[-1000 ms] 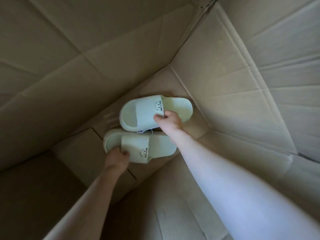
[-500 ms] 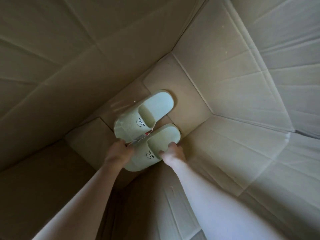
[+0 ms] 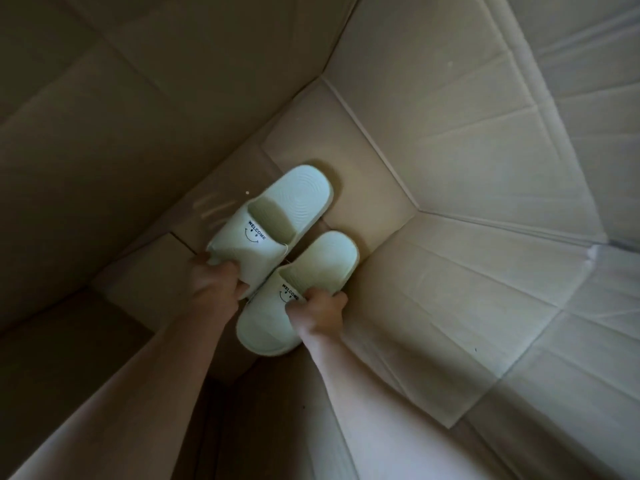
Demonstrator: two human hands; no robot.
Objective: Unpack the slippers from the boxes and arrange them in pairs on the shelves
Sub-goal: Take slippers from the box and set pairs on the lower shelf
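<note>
Deep cardboard box [image 3: 450, 150], viewed from above. Its tall walls oblige you to reach both arms straight down to the floor flaps [image 3: 346, 140], where the task's pair sits. The far slipper [image 3: 304, 188] and near slipper [image 3: 329, 258], both pale green, lie side by side and just touching, soles down, heels pointing away from you. This keeps them matched, probably so they come out as one pair. Whether they rest on the floor or hang just above it cannot be told. Your left hand [image 3: 216, 284] curls round the toe end of the far slipper. Your right hand [image 3: 320, 311] hooks over the strap of the near one. The hands are close but apart, one slipper each. The WELCOME print [image 3: 257, 230] on each strap confirms the match.
</note>
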